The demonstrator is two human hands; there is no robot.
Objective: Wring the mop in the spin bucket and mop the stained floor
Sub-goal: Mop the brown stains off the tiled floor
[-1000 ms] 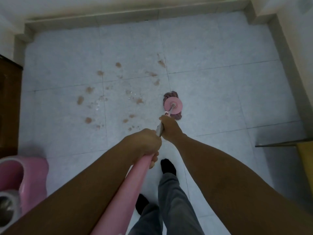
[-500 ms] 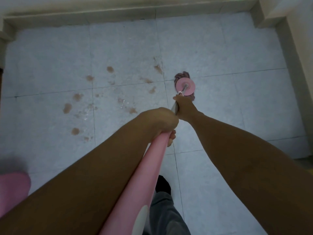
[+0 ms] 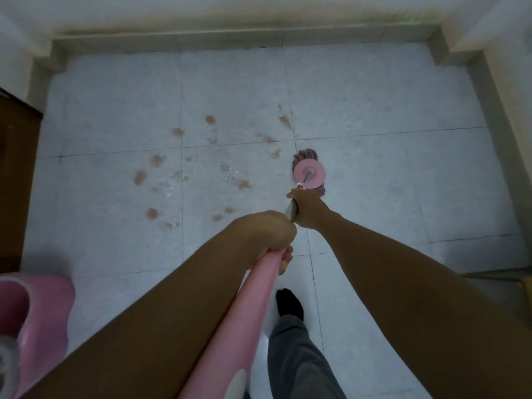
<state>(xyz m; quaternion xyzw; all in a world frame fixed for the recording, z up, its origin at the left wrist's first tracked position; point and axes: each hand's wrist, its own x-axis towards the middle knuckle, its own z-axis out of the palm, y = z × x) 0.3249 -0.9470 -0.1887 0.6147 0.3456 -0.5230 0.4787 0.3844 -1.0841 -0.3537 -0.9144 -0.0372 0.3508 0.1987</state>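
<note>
Both hands are clenched round the mop. The left hand (image 3: 267,236) grips the top of the shaft where the thick pink handle (image 3: 244,312) begins, its fingers curled under. The right hand (image 3: 306,208) is wrapped round the thin metal shaft (image 3: 291,212) further down, just short of the mop head.

At the far left edge stands a dark wooden piece of furniture (image 3: 17,182). Below it, in the lower left corner, is the pink spin bucket (image 3: 49,309), cut off by the frame and blurred, well apart from the mop head.

The pale tiled floor (image 3: 388,182) carries a scatter of brown stains (image 3: 140,177) across its middle left, spread over several tiles and their grout lines. The nearest marks lie just left of the mop.

The mop head (image 3: 309,172), a pink disc with dull reddish strands showing round it, sits on the floor to the right of the stains, just beside a grout line.

Below the hands a foot in a black sock (image 3: 289,303) stands on the tiles, with a grey trouser leg (image 3: 296,358) above it. A yellow edge (image 3: 526,286) shows at the far right; what it belongs to cannot be told.
</note>
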